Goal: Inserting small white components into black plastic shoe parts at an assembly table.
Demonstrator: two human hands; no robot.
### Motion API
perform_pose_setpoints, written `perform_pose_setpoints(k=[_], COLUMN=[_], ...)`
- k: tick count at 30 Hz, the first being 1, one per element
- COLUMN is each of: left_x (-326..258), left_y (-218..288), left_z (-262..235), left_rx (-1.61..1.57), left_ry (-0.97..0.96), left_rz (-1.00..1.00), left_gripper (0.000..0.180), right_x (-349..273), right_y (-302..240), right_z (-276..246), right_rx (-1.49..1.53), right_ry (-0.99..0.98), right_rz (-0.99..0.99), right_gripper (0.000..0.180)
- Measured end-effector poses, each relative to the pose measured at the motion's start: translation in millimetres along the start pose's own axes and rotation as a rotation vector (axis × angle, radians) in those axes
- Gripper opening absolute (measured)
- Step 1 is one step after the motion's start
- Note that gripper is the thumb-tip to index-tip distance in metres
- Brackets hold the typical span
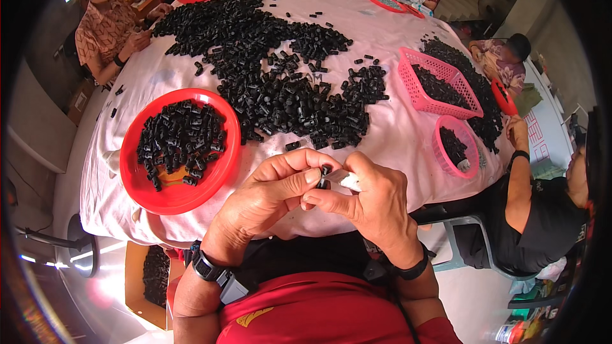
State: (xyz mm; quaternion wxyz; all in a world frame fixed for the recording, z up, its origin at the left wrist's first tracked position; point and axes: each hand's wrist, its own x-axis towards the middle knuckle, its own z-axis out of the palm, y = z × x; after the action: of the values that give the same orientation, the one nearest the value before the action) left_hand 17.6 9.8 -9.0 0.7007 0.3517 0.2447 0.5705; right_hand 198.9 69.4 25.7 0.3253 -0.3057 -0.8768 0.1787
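Left hand (271, 188) and right hand (370, 200) meet above the near edge of the surface (382, 146), which is draped in a pale pink cloth. Left thumb and forefinger pinch a small black cylindrical plastic piece (325, 175), held directly between the two hands and touching both. Right hand is closed around a small whitish tool (349, 181) whose tip points left toward the piece; its exact kind cannot be made out. The piece's long axis appears roughly upright, though it is largely hidden by the fingertips.

Left of the hands, a round red plastic tray (137, 178) holds a loose layer of similar black pieces. Beyond the hands lies a large loose heap of black pieces (287, 89) directly on the cloth. To the right stand a rectangular pink mesh basket (408, 79) and a round pink mesh basket (440, 153), each partly filled with black pieces. Other people sit around the surface.
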Motion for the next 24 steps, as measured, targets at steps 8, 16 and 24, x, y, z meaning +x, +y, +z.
perform_pose_setpoints(k=[8,16,24], left_x=[-0.8,-1.0,-1.1], left_y=[2.6,3.3,2.0], left_z=[2.9,6.8,6.3], left_rx=[0.01,0.038,0.051], left_ry=[0.003,0.024,0.038], left_rz=[-0.015,-0.02,-0.026], left_gripper=[0.028,0.029,0.029], right_x=[0.0,-0.5,-1.1], right_y=[-0.3,0.7,1.5], right_z=[-0.5,0.4,2.8], right_rx=[-0.012,-0.046,-0.055], right_ry=[0.003,0.002,0.001], right_rz=[0.003,-0.007,0.002], right_gripper=[0.052,0.053,0.055])
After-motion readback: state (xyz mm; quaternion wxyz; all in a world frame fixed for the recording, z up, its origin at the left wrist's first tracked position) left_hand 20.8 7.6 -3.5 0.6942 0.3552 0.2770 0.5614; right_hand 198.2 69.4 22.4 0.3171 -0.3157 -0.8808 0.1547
